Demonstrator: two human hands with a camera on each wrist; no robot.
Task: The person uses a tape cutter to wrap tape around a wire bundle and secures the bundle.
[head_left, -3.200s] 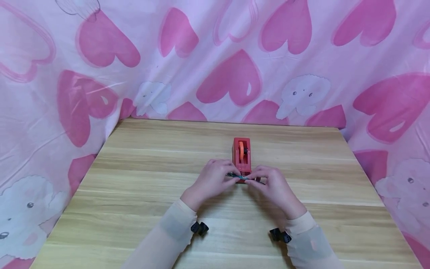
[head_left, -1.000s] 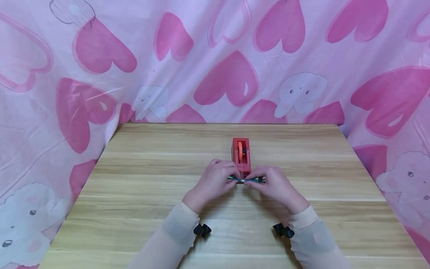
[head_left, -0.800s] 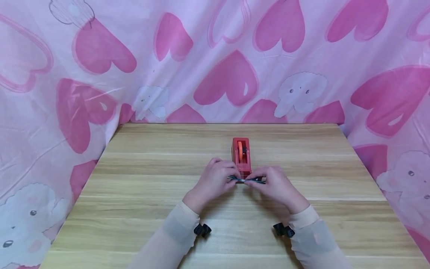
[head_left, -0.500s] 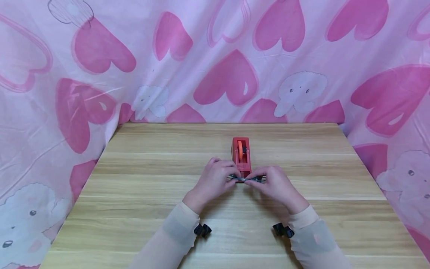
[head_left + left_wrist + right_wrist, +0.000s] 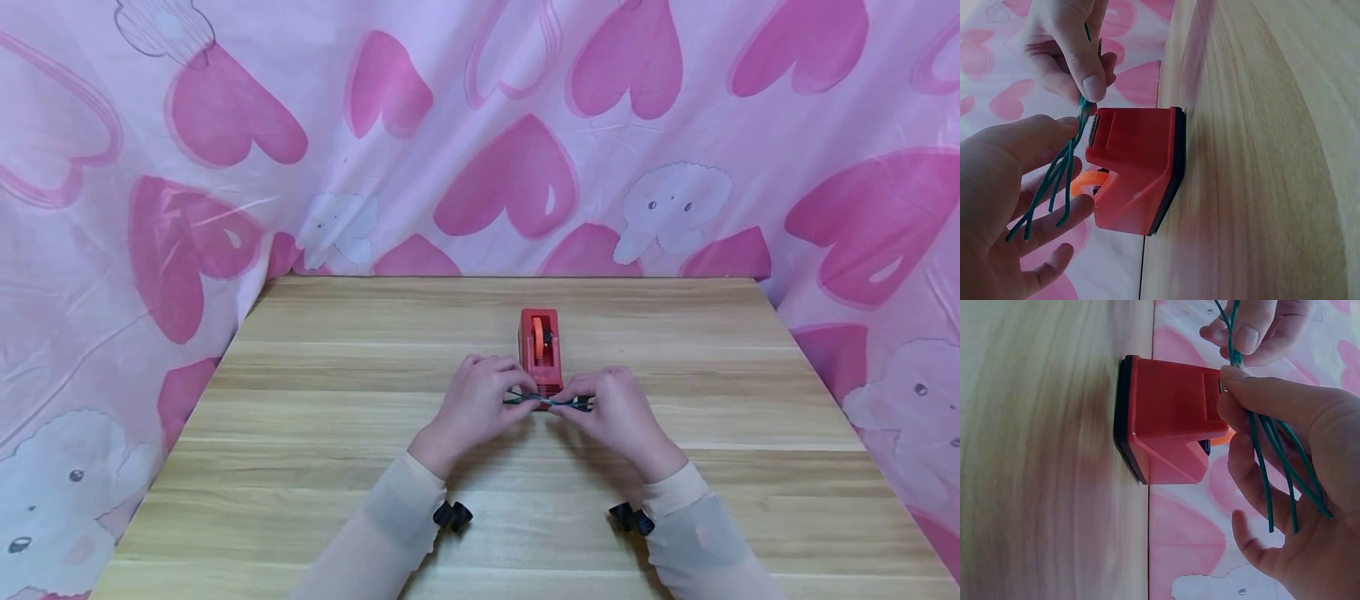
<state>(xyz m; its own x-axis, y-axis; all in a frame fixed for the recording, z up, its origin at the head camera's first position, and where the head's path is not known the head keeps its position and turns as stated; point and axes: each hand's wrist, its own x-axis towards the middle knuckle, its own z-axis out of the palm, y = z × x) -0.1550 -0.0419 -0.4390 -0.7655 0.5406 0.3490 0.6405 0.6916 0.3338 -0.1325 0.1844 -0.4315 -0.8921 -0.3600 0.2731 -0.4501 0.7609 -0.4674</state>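
Observation:
A bundle of thin green wires (image 5: 1060, 169) is held crosswise, its loose ends fanning out on both sides. My left hand (image 5: 480, 400) pinches it left of the middle between thumb and forefinger, with the other fingers spread in the left wrist view. Thumb and fingers of my right hand (image 5: 618, 412) pinch it just to the right, close to the left fingertips. A shiny clear band, like tape, shows on the bundle's middle between the fingertips. Right behind, the red tape dispenser (image 5: 542, 375) stands upright, its toothed cutter beside the wires and an orange roll core (image 5: 538, 337) inside.
The wooden table (image 5: 360, 333) carries the dispenser near its middle. Pink heart-patterned cloth (image 5: 405, 183) hangs along the back and both sides. Small black wrist cameras (image 5: 452, 516) sit at both cuffs.
Compared with the earliest frame, the wires lie more level and their right ends show more spread out. Both hands keep their pinch, shifting only slightly. The dispenser stays in place.

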